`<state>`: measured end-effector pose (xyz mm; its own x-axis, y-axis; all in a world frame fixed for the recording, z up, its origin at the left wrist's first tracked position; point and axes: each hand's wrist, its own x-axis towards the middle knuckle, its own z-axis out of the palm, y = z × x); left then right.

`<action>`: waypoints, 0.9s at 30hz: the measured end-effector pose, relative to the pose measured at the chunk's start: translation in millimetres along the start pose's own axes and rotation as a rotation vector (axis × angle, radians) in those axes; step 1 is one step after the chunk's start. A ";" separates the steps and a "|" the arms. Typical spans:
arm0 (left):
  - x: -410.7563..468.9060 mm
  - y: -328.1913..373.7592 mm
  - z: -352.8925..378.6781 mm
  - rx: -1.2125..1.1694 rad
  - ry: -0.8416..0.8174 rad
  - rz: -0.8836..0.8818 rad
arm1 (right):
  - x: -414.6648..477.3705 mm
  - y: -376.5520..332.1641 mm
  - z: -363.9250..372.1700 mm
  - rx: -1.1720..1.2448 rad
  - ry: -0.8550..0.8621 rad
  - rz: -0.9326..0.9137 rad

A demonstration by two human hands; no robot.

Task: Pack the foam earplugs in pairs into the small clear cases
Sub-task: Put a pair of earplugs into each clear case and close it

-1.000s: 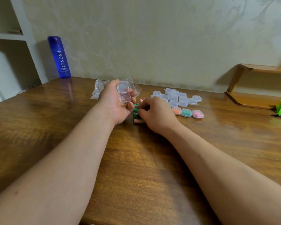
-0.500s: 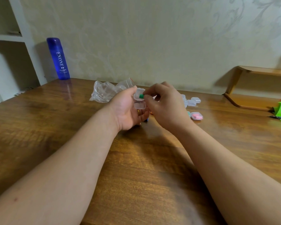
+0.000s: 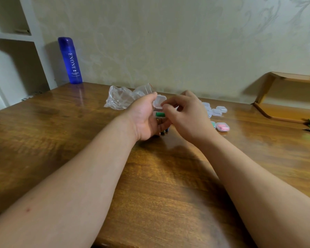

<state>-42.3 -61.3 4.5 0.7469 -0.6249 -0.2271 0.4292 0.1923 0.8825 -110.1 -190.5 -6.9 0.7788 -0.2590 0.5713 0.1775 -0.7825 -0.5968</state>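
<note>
Above the table [image 3: 168, 178], left hand [image 3: 145, 117] grips an open case [image 3: 159, 103]; the right hand [image 3: 188, 116] hides its grip.

Dim, warm indoor light from the upper right, with wide-angle bending at the edges.
The glossy worktop [image 3: 61, 140] shows a pale sheen near the wall and a faint mirror of the blue bottle [image 3: 70, 59], whose shadow falls leftward on the wall. A soft dark shadow lies on the wood beside the right forearm [image 3: 249, 176]. The wooden shelf [image 3: 293, 77] casts another to its left. The bottle leans; the white shelving [image 3: 11, 35] splays. The right hand [image 3: 186, 119] looks slightly soft.
</note>
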 end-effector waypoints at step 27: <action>5.7 12.9 -19.6 -0.169 0.249 0.073 | -7.7 16.4 4.1 -0.328 -0.375 0.024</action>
<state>-22.6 -47.6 6.5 0.8715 -0.4045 -0.2774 0.4322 0.3659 0.8242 -110.7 -198.9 -23.4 0.9537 -0.1052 0.2818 0.0048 -0.9313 -0.3642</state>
